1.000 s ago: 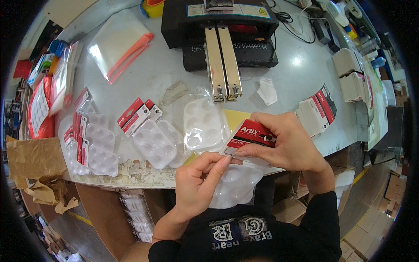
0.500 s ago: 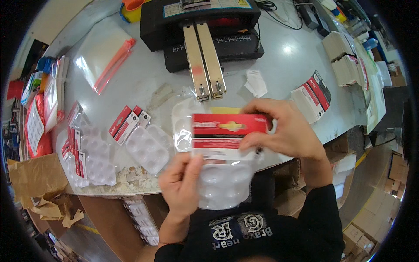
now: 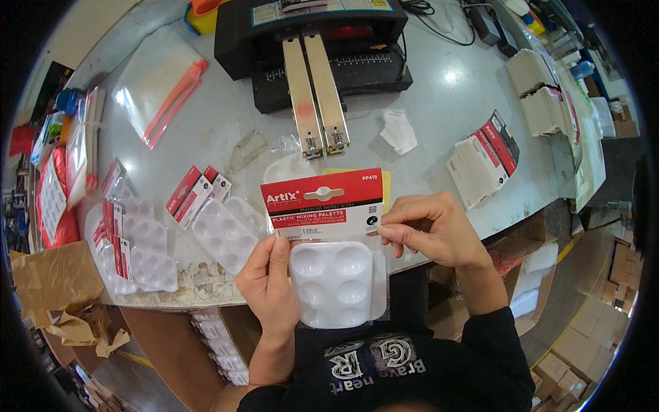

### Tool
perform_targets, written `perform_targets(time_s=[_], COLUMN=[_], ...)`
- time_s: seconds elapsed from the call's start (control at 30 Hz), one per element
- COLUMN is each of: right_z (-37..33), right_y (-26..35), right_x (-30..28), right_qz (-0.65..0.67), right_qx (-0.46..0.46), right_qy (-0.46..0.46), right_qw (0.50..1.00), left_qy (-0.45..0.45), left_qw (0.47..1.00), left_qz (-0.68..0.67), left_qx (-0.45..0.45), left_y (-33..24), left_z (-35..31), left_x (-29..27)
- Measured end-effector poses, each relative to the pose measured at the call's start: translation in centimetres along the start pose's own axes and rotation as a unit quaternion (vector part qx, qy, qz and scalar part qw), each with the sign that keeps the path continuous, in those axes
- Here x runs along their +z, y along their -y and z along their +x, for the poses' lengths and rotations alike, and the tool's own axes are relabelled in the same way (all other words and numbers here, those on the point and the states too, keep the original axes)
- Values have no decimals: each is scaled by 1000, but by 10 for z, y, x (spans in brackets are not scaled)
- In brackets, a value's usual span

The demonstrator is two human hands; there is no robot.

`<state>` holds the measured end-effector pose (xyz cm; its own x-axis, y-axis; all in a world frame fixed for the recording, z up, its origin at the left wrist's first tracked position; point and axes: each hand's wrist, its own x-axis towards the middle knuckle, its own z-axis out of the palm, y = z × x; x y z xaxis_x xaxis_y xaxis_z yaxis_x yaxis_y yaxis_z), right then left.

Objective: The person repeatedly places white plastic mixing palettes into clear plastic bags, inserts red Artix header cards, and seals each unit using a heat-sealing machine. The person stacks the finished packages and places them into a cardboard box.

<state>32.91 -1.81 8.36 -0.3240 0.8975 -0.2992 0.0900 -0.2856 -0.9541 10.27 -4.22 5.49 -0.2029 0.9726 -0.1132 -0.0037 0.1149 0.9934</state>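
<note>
In front of my body I hold up a bagged paint palette (image 3: pixel 331 283), white plastic with round wells, inside a clear bag. A red and white header card (image 3: pixel 322 223) with a hanging hole covers the bag's top. My left hand (image 3: pixel 271 281) is closed on the card's lower left corner, thumb on the front. The right hand (image 3: pixel 432 230) pinches at the card's lower right corner, its fingertips partly hiding the bag edge. Behind the card, a yellow sheet (image 3: pixel 386 189) and part of another white palette (image 3: pixel 288 168) show on the table.
A black double-head stapling machine (image 3: pixel 237 44) stands at the back, its two long arms (image 3: pixel 302 103) pointing at me. Finished palette packs (image 3: pixel 223 230) lie at left, near clear bags (image 3: pixel 154 82). Header cards (image 3: pixel 480 165) and a crumpled white paper (image 3: pixel 398 130) lie at right.
The pack has come down and to the left and now faces me steadily. My right hand has shifted from the card's upper right end to a pinch at its lower right corner.
</note>
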Motion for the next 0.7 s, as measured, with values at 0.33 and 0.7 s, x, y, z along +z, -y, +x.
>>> perform_targets(time_s=[0.33, 0.7], right_z=[13, 80], right_y=[-15, -52], right_x=[10, 8], right_qz=[99, 158], right_qx=[144, 59], right_qy=[-68, -193], right_qw=[982, 967], left_qy=[68, 47], left_qw=[993, 996], left_qz=[84, 17], left_qx=[-54, -78], left_y=[-4, 52], left_z=[19, 83], left_x=[3, 23])
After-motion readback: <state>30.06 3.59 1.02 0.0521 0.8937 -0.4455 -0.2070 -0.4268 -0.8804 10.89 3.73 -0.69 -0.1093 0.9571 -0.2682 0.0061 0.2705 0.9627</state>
